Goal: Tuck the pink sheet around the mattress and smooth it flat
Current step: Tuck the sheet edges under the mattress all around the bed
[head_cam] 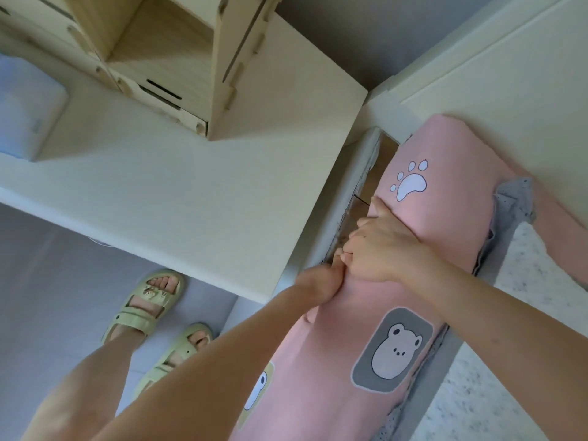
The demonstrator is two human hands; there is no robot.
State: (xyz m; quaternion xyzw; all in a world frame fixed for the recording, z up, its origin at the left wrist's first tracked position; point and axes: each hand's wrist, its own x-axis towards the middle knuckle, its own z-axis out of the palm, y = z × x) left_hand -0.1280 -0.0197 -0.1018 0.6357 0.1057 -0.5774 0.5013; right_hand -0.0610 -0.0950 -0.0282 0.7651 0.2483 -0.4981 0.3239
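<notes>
white desk (178, 186) beside bed | both hands apparently gripping pink sheet (321, 377) | left hand (318, 284) touching right hand (378, 249)

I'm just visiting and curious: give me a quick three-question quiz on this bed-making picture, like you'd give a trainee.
1. True or false: both hands touch the pink sheet.
2. Which print lies nearest the right hand? A) the white paw print B) the bear on a grey patch
3. What stands on the white desk?

Key: 1. True; the left hand also grips it. 2. A. 3. A wooden shelf unit.
</notes>
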